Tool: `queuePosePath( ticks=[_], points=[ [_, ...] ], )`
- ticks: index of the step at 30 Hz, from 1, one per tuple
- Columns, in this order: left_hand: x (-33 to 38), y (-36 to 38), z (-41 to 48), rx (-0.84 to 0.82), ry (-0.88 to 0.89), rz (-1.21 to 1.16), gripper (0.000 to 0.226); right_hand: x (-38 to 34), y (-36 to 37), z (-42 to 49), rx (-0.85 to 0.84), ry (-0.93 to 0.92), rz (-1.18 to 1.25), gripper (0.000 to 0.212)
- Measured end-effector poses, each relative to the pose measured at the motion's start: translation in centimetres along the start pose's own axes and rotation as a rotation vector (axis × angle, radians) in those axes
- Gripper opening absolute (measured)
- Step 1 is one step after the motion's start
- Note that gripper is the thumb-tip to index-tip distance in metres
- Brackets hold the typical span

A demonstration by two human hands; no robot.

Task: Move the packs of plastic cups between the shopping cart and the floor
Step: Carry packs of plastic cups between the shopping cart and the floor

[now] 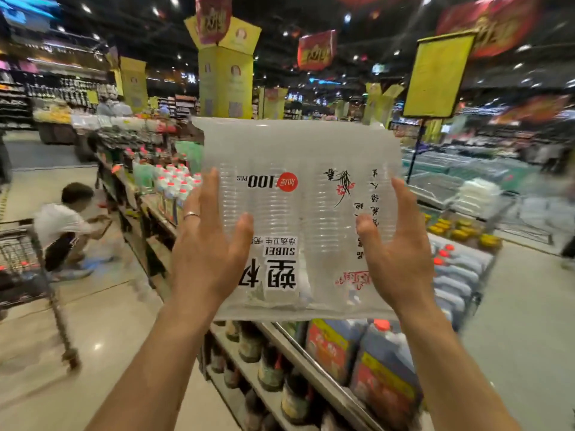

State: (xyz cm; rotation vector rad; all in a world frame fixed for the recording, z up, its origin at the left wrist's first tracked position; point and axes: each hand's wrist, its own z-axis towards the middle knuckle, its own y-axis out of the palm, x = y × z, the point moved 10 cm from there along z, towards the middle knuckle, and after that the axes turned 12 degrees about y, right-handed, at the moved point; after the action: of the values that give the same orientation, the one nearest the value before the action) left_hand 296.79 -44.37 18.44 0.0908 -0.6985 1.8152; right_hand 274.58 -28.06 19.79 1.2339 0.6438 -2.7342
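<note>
The clear pack (298, 144) was raised at chest height in the aisle, off the floor (102, 321) and well apart from the cart (21, 244) at the far left. Inside it, cups (280, 206) were nested in several columns that ran up and down. Its print was upside down, so its top pointed down toward the holder, and the front faced the holder. The left hand (205, 253), which wore a ring (190, 215), and the right hand (398, 253) pressed its two side edges, fingers straight, thumbs lying on the front. Below it a shelf (298, 346) carried jugs (382, 377) and dark bottles (270, 365). A person (62, 228) crouched by the cart on glossy pale tile, and a yellow sign (435, 76) stood on the right.
</note>
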Motion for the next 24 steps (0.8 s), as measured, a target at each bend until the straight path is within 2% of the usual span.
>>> queuePosePath(
  ticks=[5,12,19,24],
  points=[
    [5.7,5.0,1.6,-0.099,0.123,-0.191,0.076,1.6,-8.2,-0.9,0.181,0.123,-0.129,0.059],
    [14.2,10.8,0.8,-0.229,0.283,-0.434,0.077,3.2,-18.1,-5.7,0.427,0.234,-0.320,0.064],
    [23.6,14.1,-1.8,-0.289,0.373,-0.634,0.073,4.4,-27.1,-9.8,0.570,0.324,-0.407,0.066],
    [30.1,16.0,-3.6,-0.302,0.406,-0.694,0.074,6.0,-33.0,-10.9,0.631,0.345,-0.446,0.065]
  ],
)
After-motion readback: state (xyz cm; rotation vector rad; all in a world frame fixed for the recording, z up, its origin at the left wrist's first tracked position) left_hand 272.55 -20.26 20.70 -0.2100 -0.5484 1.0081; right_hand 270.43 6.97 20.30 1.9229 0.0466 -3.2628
